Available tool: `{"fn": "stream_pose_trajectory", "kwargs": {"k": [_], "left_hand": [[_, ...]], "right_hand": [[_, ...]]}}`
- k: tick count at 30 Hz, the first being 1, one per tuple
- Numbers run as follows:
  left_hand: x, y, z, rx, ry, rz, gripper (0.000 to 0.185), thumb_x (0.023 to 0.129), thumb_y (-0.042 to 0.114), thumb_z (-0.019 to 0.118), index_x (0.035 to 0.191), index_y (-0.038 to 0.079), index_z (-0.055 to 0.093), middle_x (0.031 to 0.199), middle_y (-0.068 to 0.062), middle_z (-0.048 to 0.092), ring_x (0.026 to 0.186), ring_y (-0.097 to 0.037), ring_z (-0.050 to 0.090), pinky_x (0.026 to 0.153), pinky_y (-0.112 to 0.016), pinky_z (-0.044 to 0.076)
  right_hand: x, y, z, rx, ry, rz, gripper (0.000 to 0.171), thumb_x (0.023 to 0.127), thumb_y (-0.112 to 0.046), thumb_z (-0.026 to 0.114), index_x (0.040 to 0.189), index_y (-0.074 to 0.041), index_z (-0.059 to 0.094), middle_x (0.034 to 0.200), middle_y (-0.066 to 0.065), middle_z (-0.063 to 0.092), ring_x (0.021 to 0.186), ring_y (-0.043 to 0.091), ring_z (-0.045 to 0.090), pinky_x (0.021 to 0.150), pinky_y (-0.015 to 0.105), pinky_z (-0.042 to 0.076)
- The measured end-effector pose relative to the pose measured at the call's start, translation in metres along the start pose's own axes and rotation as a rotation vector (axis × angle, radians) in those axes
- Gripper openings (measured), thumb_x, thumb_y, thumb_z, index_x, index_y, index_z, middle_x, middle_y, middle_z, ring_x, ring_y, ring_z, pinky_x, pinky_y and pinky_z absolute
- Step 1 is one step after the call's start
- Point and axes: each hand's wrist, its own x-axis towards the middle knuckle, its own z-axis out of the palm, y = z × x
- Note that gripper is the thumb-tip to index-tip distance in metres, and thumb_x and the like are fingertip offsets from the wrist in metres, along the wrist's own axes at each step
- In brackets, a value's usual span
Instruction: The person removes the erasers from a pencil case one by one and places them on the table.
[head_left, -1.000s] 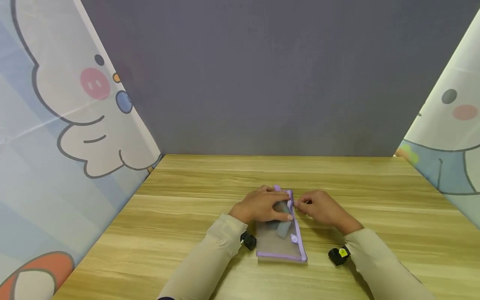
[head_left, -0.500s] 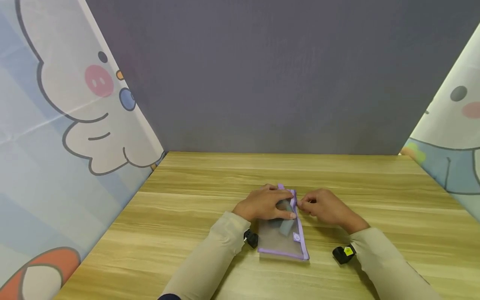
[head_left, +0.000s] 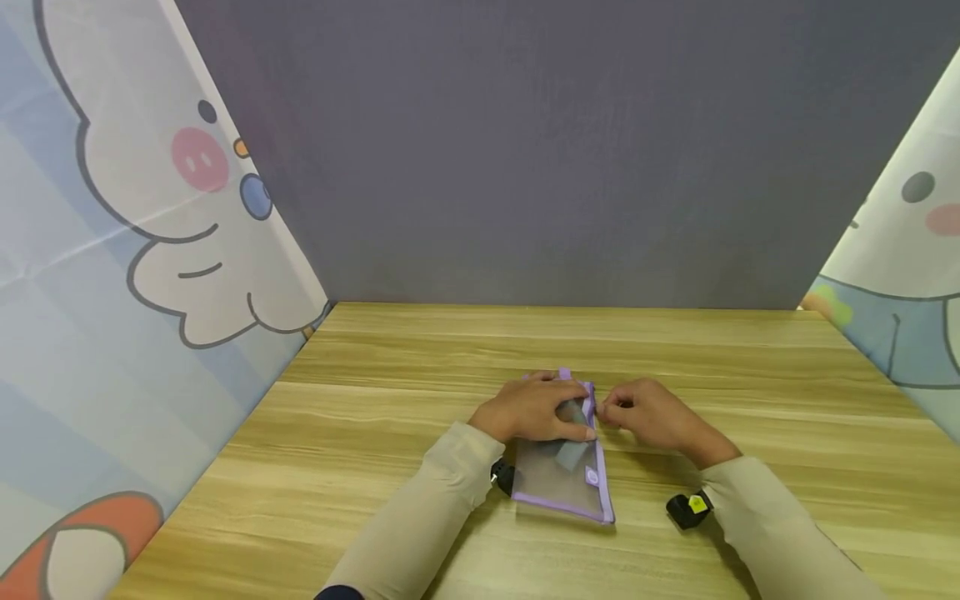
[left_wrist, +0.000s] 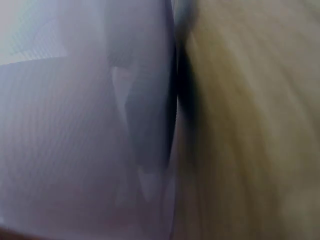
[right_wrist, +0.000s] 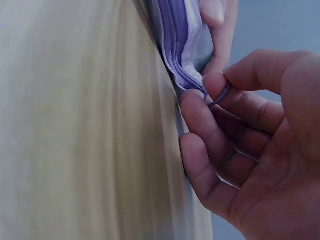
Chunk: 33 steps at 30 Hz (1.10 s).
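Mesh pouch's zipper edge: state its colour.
Purple zipper edge, clearest in the right wrist view.

Both hands low — fingers curled, pinching

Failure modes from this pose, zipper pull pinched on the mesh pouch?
1. The right hand pinches only the thin zipper pull with its fingers; it may slip out.
2. The left hand presses just the far end of the mesh pouch, so the free near end may bunch or skid on the table.
3. The grey item inside lies near the zipper and might snag it.
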Motion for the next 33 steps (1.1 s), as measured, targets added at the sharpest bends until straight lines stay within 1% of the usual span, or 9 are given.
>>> {"fn": "stream_pose_trajectory", "kwargs": {"k": [6,9,16,20,24,29,33], "left_hand": [[0.001,0.004,0.000,0.002,0.003,-0.051,0.074,0.083,0.082,0.050,0.147,0.045,0.047,0.148,0.019,0.048,0.145,-0.023,0.034,0.104,-0.060,0.039],[0.002,0.005,0.001,0.001,0.000,-0.073,0.075,0.083,0.083,0.050,0.147,0.045,0.047,0.149,0.018,0.047,0.145,-0.023,0.033,0.104,-0.060,0.038],[0.005,0.006,0.003,-0.005,-0.003,-0.093,0.079,0.083,0.084,0.049,0.151,0.043,0.043,0.152,0.016,0.045,0.145,-0.024,0.032,0.106,-0.060,0.036],[0.006,0.006,0.003,-0.008,-0.013,-0.097,0.081,0.083,0.084,0.048,0.152,0.043,0.041,0.153,0.015,0.043,0.146,-0.024,0.031,0.107,-0.060,0.035],[0.007,0.007,0.003,-0.011,-0.023,-0.092,0.081,0.083,0.084,0.047,0.152,0.043,0.040,0.154,0.014,0.042,0.147,-0.023,0.030,0.108,-0.059,0.034],[0.007,0.006,-0.001,0.000,-0.011,-0.094,0.081,0.083,0.084,0.049,0.152,0.042,0.042,0.154,0.013,0.043,0.146,-0.024,0.030,0.107,-0.060,0.034],[0.009,0.005,-0.002,-0.011,-0.013,-0.082,0.081,0.083,0.084,0.049,0.152,0.042,0.042,0.154,0.013,0.042,0.146,-0.025,0.030,0.108,-0.061,0.033]], "right_hand": [[-0.001,0.000,0.003,-0.048,0.002,-0.009,0.023,0.099,-0.015,0.063,0.078,-0.015,0.070,0.074,-0.005,0.061,0.063,0.009,0.049,0.057,0.026,0.043],[-0.001,-0.002,0.002,-0.057,-0.005,-0.005,0.023,0.099,-0.015,0.063,0.078,-0.015,0.070,0.074,-0.004,0.062,0.063,0.009,0.049,0.057,0.026,0.043],[-0.002,-0.004,0.000,-0.049,-0.019,0.004,0.019,0.098,-0.016,0.064,0.080,-0.015,0.071,0.076,-0.004,0.062,0.064,0.009,0.049,0.057,0.026,0.043],[-0.005,-0.003,0.000,-0.047,-0.022,0.003,0.021,0.099,-0.018,0.063,0.080,-0.016,0.071,0.075,-0.005,0.061,0.063,0.009,0.049,0.056,0.026,0.043],[-0.008,-0.002,0.000,-0.034,-0.029,-0.007,0.020,0.099,-0.016,0.063,0.083,-0.016,0.074,0.076,-0.005,0.063,0.063,0.008,0.050,0.056,0.026,0.044],[-0.010,-0.002,-0.001,-0.037,-0.024,-0.035,0.018,0.099,-0.016,0.063,0.088,-0.018,0.077,0.081,-0.006,0.068,0.068,0.007,0.054,0.059,0.026,0.046],[-0.011,-0.003,-0.003,-0.045,-0.022,-0.037,0.017,0.099,-0.018,0.064,0.089,-0.018,0.078,0.083,-0.007,0.068,0.070,0.007,0.054,0.061,0.026,0.047]]}}
